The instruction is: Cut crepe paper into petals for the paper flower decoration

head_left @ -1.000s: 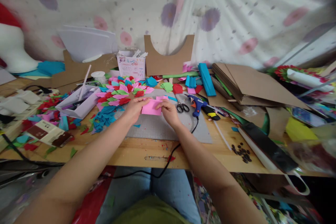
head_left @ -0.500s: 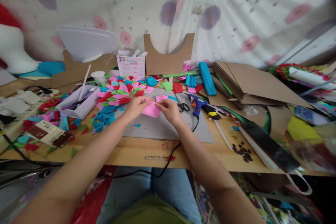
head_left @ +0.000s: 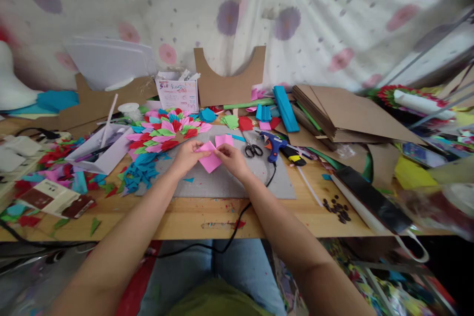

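A piece of pink crepe paper is held above the grey cutting mat. My left hand pinches its left side, and my right hand grips the right side between thumb and fingers. Another pink part shows behind my right fingers; whether it joins the held paper I cannot tell. Left of my left hand lies a cluster of red, pink, green and blue paper petals. Black-handled scissors and a blue glue gun rest to the right of my right hand.
A white box of tools and a heap of blue paper strips are on the left. Stacked cardboard lies at the back right. A black cable hangs over the table's front edge. Small dark discs lie front right.
The view has shifted a little to the right. The pink paper has turned in my hands, and its lower corner now points down. Both hands keep their grip.
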`<control>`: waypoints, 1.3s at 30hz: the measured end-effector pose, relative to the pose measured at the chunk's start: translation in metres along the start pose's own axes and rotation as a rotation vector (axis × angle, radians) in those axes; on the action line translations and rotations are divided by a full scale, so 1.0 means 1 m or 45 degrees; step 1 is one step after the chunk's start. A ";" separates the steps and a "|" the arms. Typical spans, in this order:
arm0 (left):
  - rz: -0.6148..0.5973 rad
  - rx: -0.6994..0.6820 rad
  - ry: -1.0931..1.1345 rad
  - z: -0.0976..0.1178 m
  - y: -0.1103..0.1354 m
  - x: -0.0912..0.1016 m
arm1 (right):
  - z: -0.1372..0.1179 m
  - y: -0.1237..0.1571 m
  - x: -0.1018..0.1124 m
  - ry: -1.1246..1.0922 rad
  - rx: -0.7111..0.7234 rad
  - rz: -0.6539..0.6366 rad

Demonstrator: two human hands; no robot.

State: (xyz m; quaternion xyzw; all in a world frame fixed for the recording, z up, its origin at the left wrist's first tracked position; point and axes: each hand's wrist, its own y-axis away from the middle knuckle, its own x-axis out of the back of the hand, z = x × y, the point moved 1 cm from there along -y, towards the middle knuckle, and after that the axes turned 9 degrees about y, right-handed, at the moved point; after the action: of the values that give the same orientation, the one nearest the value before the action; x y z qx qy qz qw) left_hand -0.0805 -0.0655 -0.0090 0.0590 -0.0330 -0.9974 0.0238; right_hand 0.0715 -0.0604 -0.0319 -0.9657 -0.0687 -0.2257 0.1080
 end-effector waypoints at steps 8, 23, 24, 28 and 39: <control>0.007 0.175 0.432 -0.007 0.002 -0.011 | -0.005 0.000 0.000 0.062 -0.014 0.171; 0.146 0.124 0.519 -0.025 -0.001 -0.008 | 0.014 -0.008 0.007 -0.108 -0.047 -0.120; 0.111 0.140 0.570 -0.024 0.000 -0.009 | 0.014 -0.008 0.006 -0.085 -0.034 -0.085; 0.046 0.117 0.565 -0.024 -0.001 -0.010 | 0.008 -0.008 0.006 -0.037 -0.027 -0.046; 0.312 0.051 0.817 -0.013 -0.011 0.005 | 0.012 -0.010 0.101 1.277 -0.425 0.007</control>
State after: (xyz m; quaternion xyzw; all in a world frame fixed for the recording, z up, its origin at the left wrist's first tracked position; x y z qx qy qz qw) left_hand -0.0849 -0.0553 -0.0237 0.3659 -0.0501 -0.9169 0.1513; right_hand 0.1644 -0.0396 0.0049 -0.7434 0.0309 -0.6676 -0.0271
